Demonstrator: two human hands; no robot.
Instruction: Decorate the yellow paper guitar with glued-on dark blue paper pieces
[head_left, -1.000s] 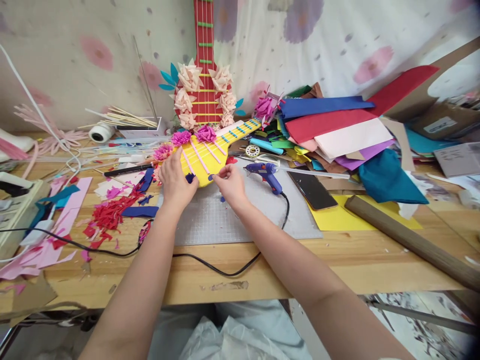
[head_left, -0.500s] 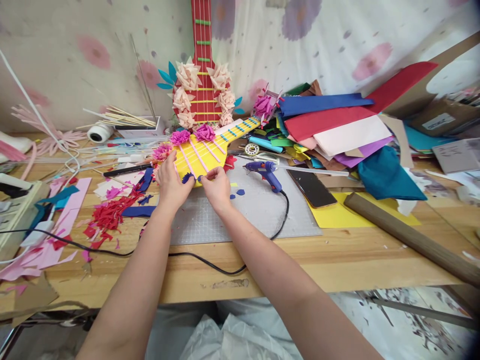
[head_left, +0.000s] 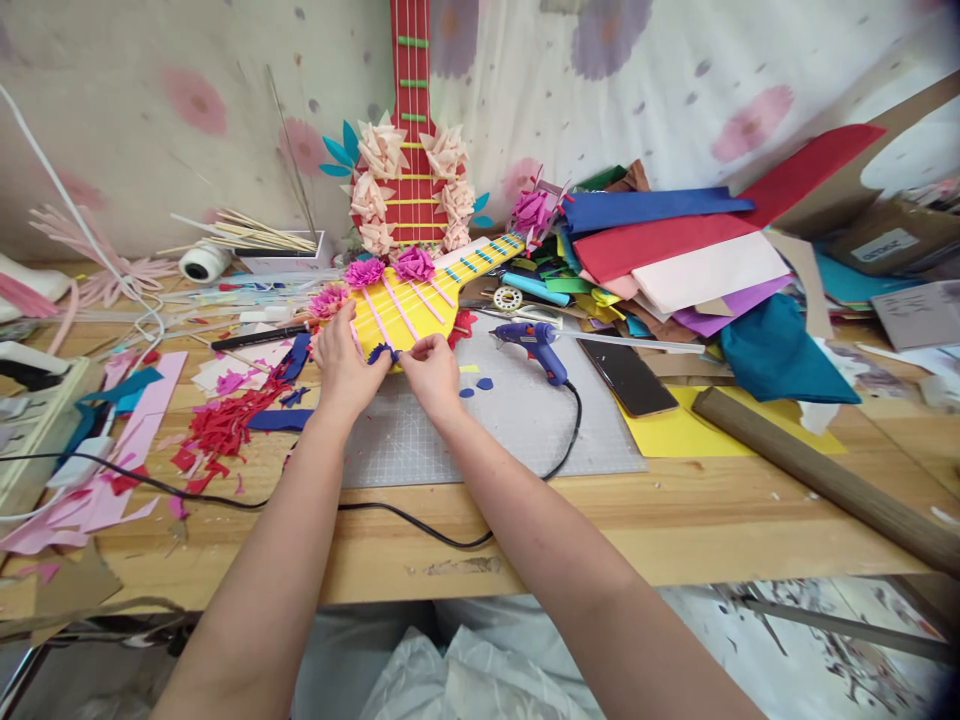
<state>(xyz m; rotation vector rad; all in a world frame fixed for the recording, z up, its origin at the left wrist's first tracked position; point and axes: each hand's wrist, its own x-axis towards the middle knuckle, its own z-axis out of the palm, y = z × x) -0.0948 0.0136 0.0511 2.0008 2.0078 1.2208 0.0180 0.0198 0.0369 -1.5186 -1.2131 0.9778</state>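
A yellow toy pipa (head_left: 427,318) with pink strips, white strings and blue frets lies slanted over the cutting mat (head_left: 517,440). My left hand (head_left: 346,365) grips its lower left rim, fingers on the front face, thumb beside a dark blue paper flower (head_left: 381,353). At the bottom edge, just right of that flower, my right hand (head_left: 431,372) is closed in a pinch on a bit of dark blue paper, mostly hidden by the fingertips. Magenta paper flowers (head_left: 414,264) sit along the upper side of the body. A red paper flower (head_left: 463,328) shows at its right edge.
A blue glue gun (head_left: 531,345) lies on the mat, its black cord (head_left: 420,528) running left under my forearms. Behind stands a red toy pipa (head_left: 411,120). Right are a phone (head_left: 628,376), a cardboard tube (head_left: 810,470) and coloured paper (head_left: 705,262); red scraps (head_left: 225,425) lie left.
The view has shifted slightly, so everything sits a little further right in the picture. Both hands keep nearly the same places on the yellow toy pipa.
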